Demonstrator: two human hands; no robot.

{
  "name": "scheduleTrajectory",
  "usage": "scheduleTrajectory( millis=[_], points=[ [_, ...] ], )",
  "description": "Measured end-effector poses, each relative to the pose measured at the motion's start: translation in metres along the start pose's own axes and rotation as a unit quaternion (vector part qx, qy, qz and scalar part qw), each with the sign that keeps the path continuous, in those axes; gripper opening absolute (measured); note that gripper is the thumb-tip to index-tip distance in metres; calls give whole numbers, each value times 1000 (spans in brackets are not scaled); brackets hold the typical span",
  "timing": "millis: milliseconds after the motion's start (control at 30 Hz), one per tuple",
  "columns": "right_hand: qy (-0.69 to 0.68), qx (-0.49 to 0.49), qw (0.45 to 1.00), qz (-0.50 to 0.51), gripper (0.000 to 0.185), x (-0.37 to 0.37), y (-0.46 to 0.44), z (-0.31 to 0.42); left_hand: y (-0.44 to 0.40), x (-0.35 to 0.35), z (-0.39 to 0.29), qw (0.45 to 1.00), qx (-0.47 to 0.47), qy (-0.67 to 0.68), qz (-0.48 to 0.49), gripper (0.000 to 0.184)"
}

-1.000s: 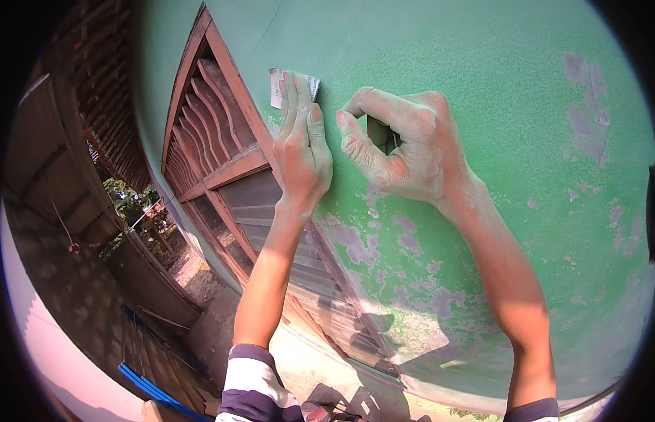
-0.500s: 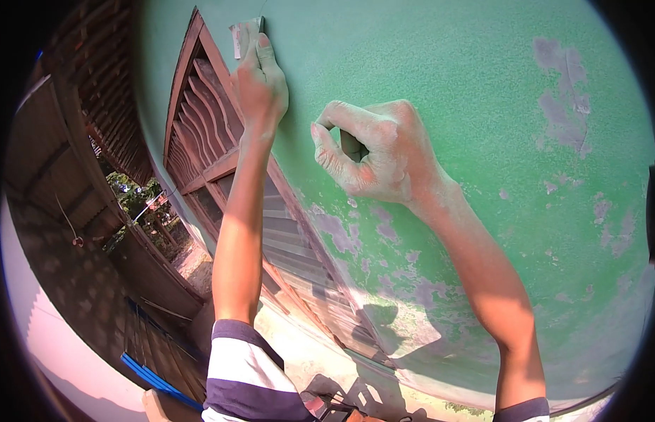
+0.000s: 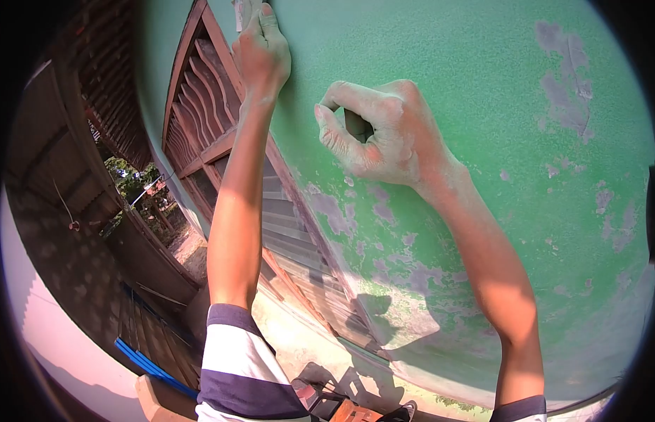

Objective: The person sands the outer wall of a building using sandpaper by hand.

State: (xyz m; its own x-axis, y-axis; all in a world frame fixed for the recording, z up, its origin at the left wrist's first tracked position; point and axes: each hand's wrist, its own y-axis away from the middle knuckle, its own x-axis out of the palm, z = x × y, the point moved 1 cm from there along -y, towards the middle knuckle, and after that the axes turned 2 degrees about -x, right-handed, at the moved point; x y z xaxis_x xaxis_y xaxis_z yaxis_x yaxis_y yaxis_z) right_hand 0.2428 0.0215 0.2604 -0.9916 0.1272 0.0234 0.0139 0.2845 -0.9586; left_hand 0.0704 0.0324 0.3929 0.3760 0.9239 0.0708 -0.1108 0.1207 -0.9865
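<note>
My left hand (image 3: 263, 53), dusty and reaching up at the top of the view, presses a folded piece of printed paper (image 3: 239, 14) against the green wall (image 3: 454, 63). Part of the paper is cut off by the frame edge. My right hand (image 3: 387, 133), also coated with dust, is curled in front of the wall, with thumb and index finger closed into a ring. Whatever it may hold is hidden.
A brown wooden frame with wavy slats (image 3: 204, 98) and louvres below stands beside my left arm. Grey peeled patches (image 3: 567, 77) mark the wall. Blue pipes (image 3: 155, 367) lie at the lower left, and a reddish object (image 3: 354, 412) is at the bottom.
My left hand has slid up and to the left along the wall with the paper. My right hand has shifted slightly left and up, keeping its curled shape.
</note>
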Motion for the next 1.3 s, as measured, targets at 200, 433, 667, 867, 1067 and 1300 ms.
scheduleTrajectory(
  millis=[200,433,667,867,1067,1300],
  points=[
    [-54,-15,997,-48,15,2,0,0,191,-26,-43,985,31,89,147,39],
    [27,-18,999,-1,15,8,0,0,112,-18,-23,992,-26,34,117,39],
    [4,1,1000,22,18,-1,-1,0,138,-7,-38,995,-35,31,83,46],
    [-5,19,1000,7,20,2,0,4,243,-26,-67,996,-11,31,85,42],
    [29,-1,1000,2,21,10,2,1,137,-17,-15,993,-74,22,85,49],
    [57,3,998,40,21,4,11,6,271,-26,-73,993,-47,65,89,52]
  ],
)
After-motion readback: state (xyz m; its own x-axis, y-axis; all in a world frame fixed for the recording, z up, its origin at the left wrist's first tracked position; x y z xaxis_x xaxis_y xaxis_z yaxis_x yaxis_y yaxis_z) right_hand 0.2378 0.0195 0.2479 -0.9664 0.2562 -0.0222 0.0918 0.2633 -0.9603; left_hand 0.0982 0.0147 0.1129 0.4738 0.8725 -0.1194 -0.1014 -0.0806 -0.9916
